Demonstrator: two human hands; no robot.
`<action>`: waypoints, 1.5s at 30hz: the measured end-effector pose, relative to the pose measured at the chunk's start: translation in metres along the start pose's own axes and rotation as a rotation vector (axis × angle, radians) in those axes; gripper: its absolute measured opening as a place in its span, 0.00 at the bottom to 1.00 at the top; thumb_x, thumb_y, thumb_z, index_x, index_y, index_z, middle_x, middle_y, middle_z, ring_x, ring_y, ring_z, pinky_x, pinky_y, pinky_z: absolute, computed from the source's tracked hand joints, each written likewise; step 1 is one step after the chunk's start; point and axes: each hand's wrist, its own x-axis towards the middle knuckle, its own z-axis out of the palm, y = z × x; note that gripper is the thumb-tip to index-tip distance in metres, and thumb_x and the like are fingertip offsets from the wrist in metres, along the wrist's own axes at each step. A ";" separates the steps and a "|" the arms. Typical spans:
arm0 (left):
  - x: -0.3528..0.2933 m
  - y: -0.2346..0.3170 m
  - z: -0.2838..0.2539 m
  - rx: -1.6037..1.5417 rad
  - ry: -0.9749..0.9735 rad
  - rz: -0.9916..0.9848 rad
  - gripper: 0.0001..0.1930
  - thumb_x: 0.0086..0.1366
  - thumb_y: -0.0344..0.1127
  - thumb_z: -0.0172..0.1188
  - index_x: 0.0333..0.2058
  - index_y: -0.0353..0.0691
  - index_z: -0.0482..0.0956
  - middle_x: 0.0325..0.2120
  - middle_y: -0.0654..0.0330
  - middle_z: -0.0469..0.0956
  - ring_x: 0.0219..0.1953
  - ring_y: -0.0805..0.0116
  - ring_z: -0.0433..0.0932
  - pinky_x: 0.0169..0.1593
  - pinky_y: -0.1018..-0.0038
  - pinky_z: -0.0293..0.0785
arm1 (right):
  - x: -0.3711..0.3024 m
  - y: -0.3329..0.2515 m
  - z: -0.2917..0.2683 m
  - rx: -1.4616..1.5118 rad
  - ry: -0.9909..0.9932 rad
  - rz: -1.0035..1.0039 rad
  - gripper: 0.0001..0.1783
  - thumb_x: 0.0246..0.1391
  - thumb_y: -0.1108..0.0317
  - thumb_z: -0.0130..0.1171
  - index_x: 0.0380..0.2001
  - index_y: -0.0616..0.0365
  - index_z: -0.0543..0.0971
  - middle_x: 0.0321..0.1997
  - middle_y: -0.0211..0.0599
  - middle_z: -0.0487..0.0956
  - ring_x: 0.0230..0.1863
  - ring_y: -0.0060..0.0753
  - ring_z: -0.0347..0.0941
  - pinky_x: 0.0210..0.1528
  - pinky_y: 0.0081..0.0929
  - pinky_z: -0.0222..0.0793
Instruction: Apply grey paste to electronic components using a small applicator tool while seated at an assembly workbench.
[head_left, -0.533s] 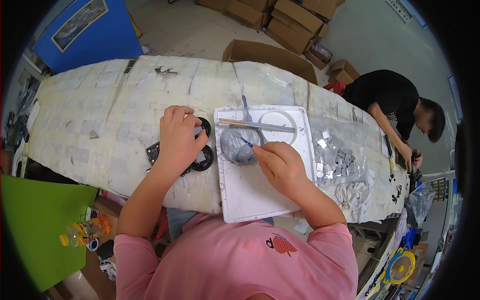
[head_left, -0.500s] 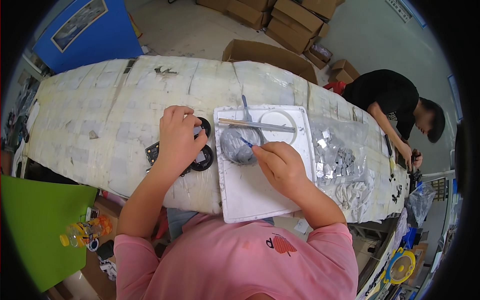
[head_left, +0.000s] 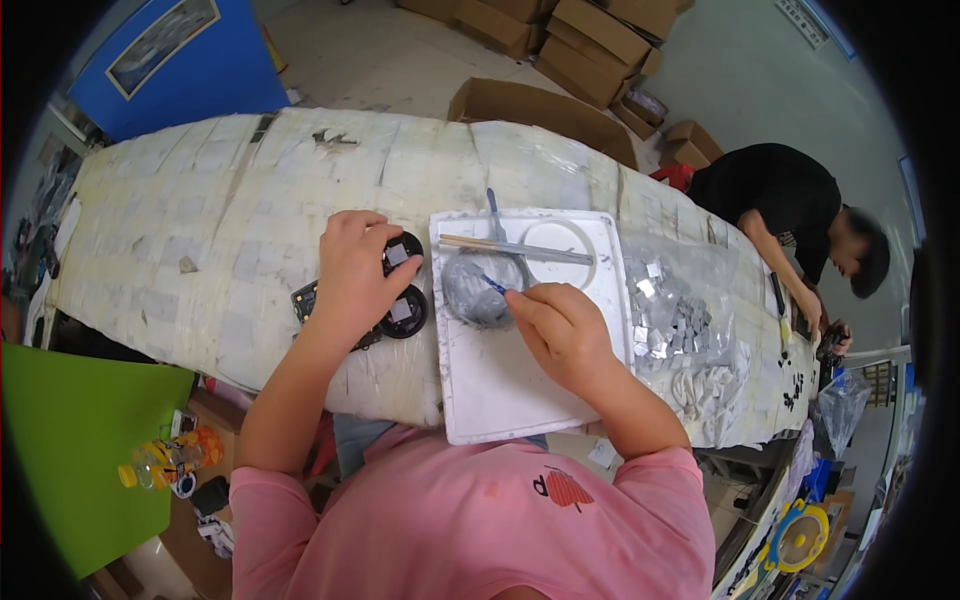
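My left hand (head_left: 352, 262) curls over a black device with two round rings (head_left: 407, 313), its fingers and thumb at the upper ring. Square grey pieces sit inside both rings. A thin blue tool (head_left: 493, 285) is pinched in my right hand (head_left: 565, 335), its tip over a round dish of grey paste (head_left: 478, 300). The dish stands on a white tray (head_left: 510, 390). Behind it, thin sticks (head_left: 515, 248) lie across the tray near a white ring-shaped lid (head_left: 558, 255). A blue-grey spatula (head_left: 493, 215) leans over the tray's far edge.
Right of the tray, a clear plastic bag (head_left: 680, 310) holds many small reflective grey squares. Further right, a co-worker in black (head_left: 775, 190) bends over the table (head_left: 290, 180). Cardboard boxes (head_left: 590, 50) stand beyond the far edge. A bottle (head_left: 165, 462) is at the lower left.
My left thumb has shifted slightly up and right along the upper ring. The paste surface looks smoother, while my right hand has hardly moved. The co-worker's hands have moved a little.
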 end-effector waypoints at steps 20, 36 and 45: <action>-0.060 -0.011 -0.042 0.075 -0.339 -0.050 0.51 0.39 0.52 0.74 0.59 0.32 0.63 0.58 0.47 0.62 0.60 0.51 0.60 0.62 0.57 0.50 | 0.003 -0.011 0.031 0.056 -0.148 -0.396 0.16 0.43 0.76 0.61 0.38 0.68 0.78 0.33 0.40 0.75 0.32 0.38 0.73 0.31 0.32 0.68; -0.062 -0.010 -0.039 0.065 -0.279 -0.061 0.48 0.41 0.51 0.73 0.59 0.32 0.64 0.57 0.49 0.64 0.59 0.52 0.60 0.61 0.58 0.51 | 0.012 -0.022 0.035 -0.074 -0.289 -0.414 0.15 0.41 0.74 0.58 0.35 0.70 0.78 0.29 0.37 0.70 0.31 0.36 0.69 0.33 0.30 0.66; -0.062 -0.008 -0.041 0.100 -0.288 -0.075 0.49 0.39 0.51 0.74 0.58 0.34 0.65 0.56 0.51 0.64 0.57 0.53 0.61 0.59 0.58 0.52 | 0.008 -0.020 0.023 -0.015 -0.217 -0.270 0.13 0.46 0.74 0.58 0.37 0.67 0.78 0.31 0.41 0.74 0.32 0.42 0.72 0.32 0.36 0.67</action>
